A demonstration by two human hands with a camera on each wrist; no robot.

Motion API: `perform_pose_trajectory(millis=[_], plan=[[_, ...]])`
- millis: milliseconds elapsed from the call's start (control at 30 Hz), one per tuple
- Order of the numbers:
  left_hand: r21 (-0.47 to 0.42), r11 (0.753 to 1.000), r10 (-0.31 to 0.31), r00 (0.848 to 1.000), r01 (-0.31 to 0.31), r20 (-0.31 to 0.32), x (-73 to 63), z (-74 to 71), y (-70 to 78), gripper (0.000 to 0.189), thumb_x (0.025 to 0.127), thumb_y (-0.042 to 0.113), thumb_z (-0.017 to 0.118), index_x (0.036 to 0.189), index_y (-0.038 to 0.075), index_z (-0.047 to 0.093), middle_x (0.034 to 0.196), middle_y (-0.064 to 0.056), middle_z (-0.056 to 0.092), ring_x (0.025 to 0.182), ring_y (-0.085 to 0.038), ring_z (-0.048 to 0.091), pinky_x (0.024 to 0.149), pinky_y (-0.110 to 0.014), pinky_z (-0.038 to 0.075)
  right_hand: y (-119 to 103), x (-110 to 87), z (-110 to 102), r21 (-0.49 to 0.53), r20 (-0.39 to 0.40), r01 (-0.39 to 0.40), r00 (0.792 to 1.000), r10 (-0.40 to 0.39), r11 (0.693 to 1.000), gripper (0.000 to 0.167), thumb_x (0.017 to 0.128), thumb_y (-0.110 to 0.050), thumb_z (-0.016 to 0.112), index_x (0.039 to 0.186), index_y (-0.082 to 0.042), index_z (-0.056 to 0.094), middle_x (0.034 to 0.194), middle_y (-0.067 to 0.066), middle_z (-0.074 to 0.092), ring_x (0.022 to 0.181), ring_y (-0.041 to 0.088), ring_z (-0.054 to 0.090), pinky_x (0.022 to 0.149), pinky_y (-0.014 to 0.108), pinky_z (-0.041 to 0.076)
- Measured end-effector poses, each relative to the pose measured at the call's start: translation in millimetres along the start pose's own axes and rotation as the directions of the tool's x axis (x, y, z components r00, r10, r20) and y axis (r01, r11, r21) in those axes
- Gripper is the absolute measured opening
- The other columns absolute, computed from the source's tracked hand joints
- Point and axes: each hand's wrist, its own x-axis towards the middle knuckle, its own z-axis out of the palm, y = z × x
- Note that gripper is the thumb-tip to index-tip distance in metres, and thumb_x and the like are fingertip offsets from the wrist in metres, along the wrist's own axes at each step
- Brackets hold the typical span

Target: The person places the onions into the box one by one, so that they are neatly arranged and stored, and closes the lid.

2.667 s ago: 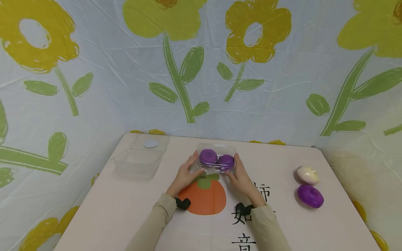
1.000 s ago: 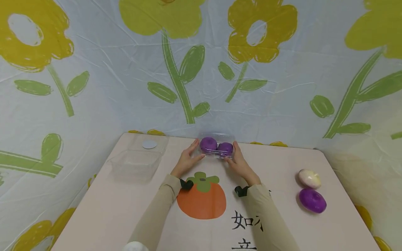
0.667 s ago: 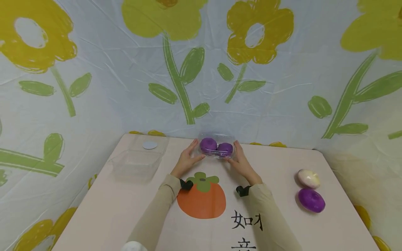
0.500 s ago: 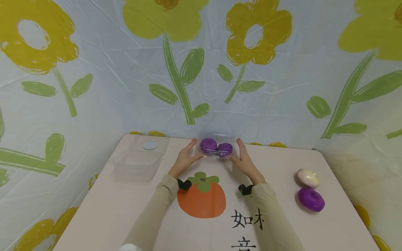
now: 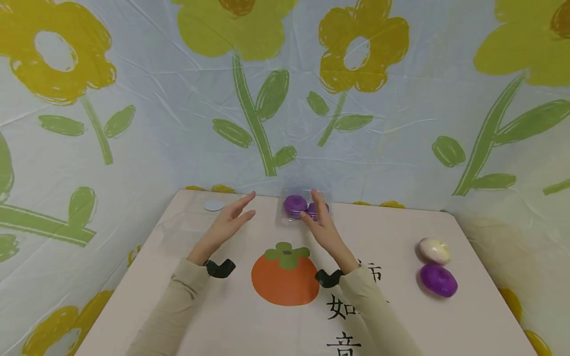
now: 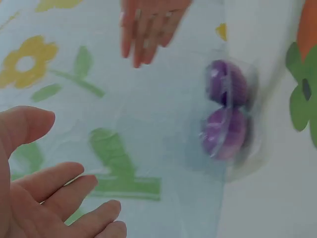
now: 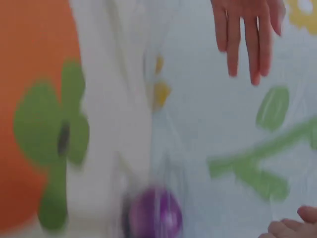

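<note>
A clear plastic box (image 5: 286, 216) with two purple, round, onion-like things (image 5: 295, 205) in it stands at the table's back edge, in front of the flowered cloth. My left hand (image 5: 222, 230) is in the air left of this box, thumb apart from its nearly straight fingers, holding nothing. In the head view my right hand (image 5: 324, 227) overlaps the box's right part and half hides one purple thing; its fingers are extended. Both hands show apart from the box in the left wrist view, where it (image 6: 257, 148) sits to the right of them.
Another clear plastic box (image 5: 184, 235) lies open at the back left, its lid bearing a white round sticker (image 5: 214, 204), partly behind the left hand. At the right are a whitish onion-like thing (image 5: 435, 250) and a purple one (image 5: 438, 280). An orange persimmon (image 5: 285, 282) is printed on the tabletop.
The box with the purple things was pushed back to the table's far edge between both hands. Since then both hands have let go of it and moved left, the left hand farther.
</note>
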Motion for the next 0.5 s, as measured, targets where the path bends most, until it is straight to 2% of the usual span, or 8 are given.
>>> perform_pose_trajectory(millis=[67, 167, 267, 333, 400, 433, 500], plan=[[-0.025, 1.000, -0.008, 1.000, 0.008, -0.013, -13.7, -18.4, 7.5, 0.057, 0.104, 0.025, 0.054, 0.155, 0.014, 0.033, 0.162, -0.005, 0.026, 0.150, -0.025, 0.017, 0.120, -0.052, 0.019, -7.8, -2.8, 20.9, 0.141, 0.020, -0.019, 1.000, 0.017, 0.990, 0.069, 0.103, -0.007, 0.051, 0.157, 0.001, 0.010, 0.164, 0.019, 0.009, 0.152, 0.032, 0.007, 0.120, 0.053, 0.013], [-0.044, 0.999, 0.001, 0.996, -0.005, -0.085, -34.4, -46.2, 14.4, 0.054, 0.104, 0.026, 0.053, 0.154, 0.017, 0.037, 0.162, -0.004, 0.028, 0.150, -0.025, 0.019, 0.119, -0.052, 0.022, -14.9, -7.6, 54.3, 0.305, 0.062, -0.072, 0.997, 0.056, 0.950, 0.065, 0.103, -0.005, 0.047, 0.156, 0.003, 0.010, 0.164, 0.021, 0.009, 0.152, 0.033, 0.006, 0.121, 0.052, 0.011], [-0.022, 1.000, 0.010, 0.980, -0.014, -0.200, -55.6, -71.5, 14.6, 0.053, 0.104, 0.026, 0.053, 0.154, 0.016, 0.038, 0.161, -0.003, 0.030, 0.150, -0.024, 0.018, 0.120, -0.038, 0.024, -17.5, -11.7, 86.6, 0.409, 0.153, -0.170, 0.981, 0.116, 0.896, 0.064, 0.105, -0.010, 0.043, 0.157, 0.002, 0.008, 0.164, 0.021, 0.006, 0.152, 0.033, 0.004, 0.122, 0.051, 0.006], [-0.017, 1.000, 0.015, 0.958, -0.021, -0.285, -69.2, -86.0, 10.3, 0.053, 0.104, 0.023, 0.052, 0.154, 0.012, 0.037, 0.161, -0.005, 0.030, 0.150, -0.021, 0.019, 0.117, -0.025, 0.027, -17.9, -14.2, 107.1, 0.460, 0.230, -0.260, 0.958, 0.169, 0.849, 0.064, 0.106, -0.016, 0.040, 0.157, -0.001, 0.006, 0.165, 0.020, 0.003, 0.152, 0.032, 0.002, 0.122, 0.050, 0.003], [-0.010, 1.000, -0.005, 0.928, 0.001, -0.373, -83.4, -98.1, 4.5, 0.054, 0.104, 0.023, 0.052, 0.154, 0.010, 0.036, 0.161, -0.004, 0.029, 0.148, -0.017, 0.023, 0.110, -0.013, 0.029, -19.0, -17.9, 126.3, 0.505, 0.310, -0.360, 0.924, 0.224, 0.784, 0.065, 0.107, -0.024, 0.038, 0.158, -0.004, 0.003, 0.165, 0.016, 0.000, 0.152, 0.031, -0.001, 0.122, 0.049, 0.001], [-0.015, 1.000, -0.024, 0.911, 0.020, -0.412, -90.6, -103.5, 1.0, 0.055, 0.104, 0.024, 0.052, 0.155, 0.010, 0.035, 0.162, -0.004, 0.028, 0.146, -0.014, 0.026, 0.107, -0.009, 0.030, -18.6, -19.8, 135.7, 0.525, 0.340, -0.396, 0.909, 0.241, 0.753, 0.066, 0.107, -0.027, 0.037, 0.158, -0.004, 0.002, 0.166, 0.015, -0.002, 0.152, 0.031, -0.001, 0.122, 0.048, 0.000], [-0.041, 0.998, -0.066, 0.879, 0.053, -0.473, -103.6, -113.4, -6.3, 0.059, 0.104, 0.025, 0.052, 0.156, 0.008, 0.030, 0.163, -0.004, 0.024, 0.147, -0.013, 0.023, 0.107, -0.008, 0.027, -18.8, -24.4, 153.2, 0.561, 0.395, -0.458, 0.880, 0.263, 0.690, 0.068, 0.107, -0.030, 0.034, 0.158, -0.003, -0.002, 0.166, 0.014, -0.005, 0.152, 0.031, -0.004, 0.123, 0.045, -0.001]])
